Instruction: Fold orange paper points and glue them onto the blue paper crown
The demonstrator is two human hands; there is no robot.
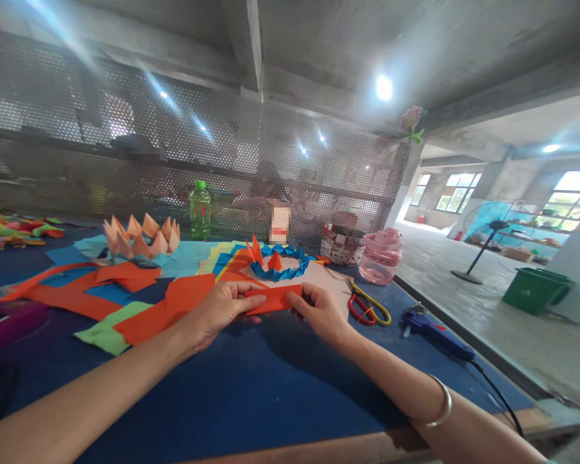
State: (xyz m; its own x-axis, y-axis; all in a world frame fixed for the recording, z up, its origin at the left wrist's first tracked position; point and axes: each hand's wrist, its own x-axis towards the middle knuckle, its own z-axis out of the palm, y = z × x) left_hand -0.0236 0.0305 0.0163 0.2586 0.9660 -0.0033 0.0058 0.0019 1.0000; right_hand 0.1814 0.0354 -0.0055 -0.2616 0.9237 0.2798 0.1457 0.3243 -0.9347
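Observation:
My left hand [217, 308] and my right hand [319, 314] pinch the two ends of a folded orange paper strip [274, 299] just above the blue table [251, 393]. Beyond the strip lies a ring of folded blue paper with orange points [283, 270] on a peach sheet. Loose orange paper pieces [125, 290] and a green paper piece [107, 330] spread out left of my left hand. Red-and-yellow-handled scissors [367, 308] lie to the right of my right hand, and a blue hot glue gun [435, 334] lies farther right.
A peach folded-paper crown [140, 237], a green bottle [200, 210], a woven basket [342, 245] and a pink plastic jar [381, 256] stand along the table's far side. A perforated metal screen [222, 148] rises behind them. A concrete floor lies right of the table.

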